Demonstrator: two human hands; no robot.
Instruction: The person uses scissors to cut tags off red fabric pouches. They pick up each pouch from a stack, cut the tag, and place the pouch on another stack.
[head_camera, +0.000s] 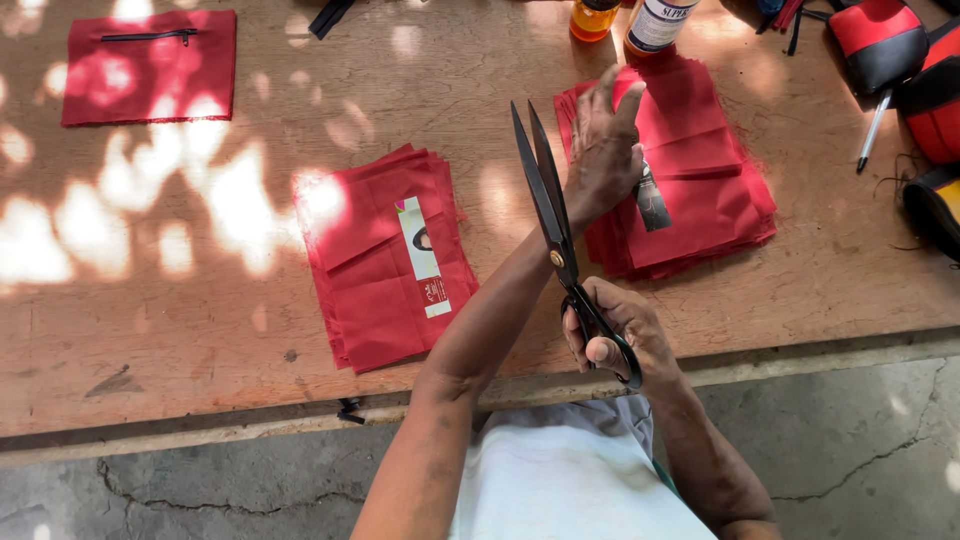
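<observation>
A single head-worn camera looks steeply down from above the person's chest, facing forward across the wooden worktop (200, 330). It sits close: the near edge runs across the lower frame with cracked concrete floor (860, 450) below it, and the far edge is out of frame.

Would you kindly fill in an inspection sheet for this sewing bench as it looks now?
Surface: wooden table, sun-dappled, scuffed.
Job's things: black scissors, blades nearly closed, pointing away; right red fabric stack; left red fabric stack with a printed strip on top.
Clutter: red zippered panel; two bottles; red-and-black padded pieces; pen.
Hands: right hand grips the scissor handles; left hand rests on the right stack.
Cables: nothing seen.
Surroundings: cracked concrete floor.
</observation>
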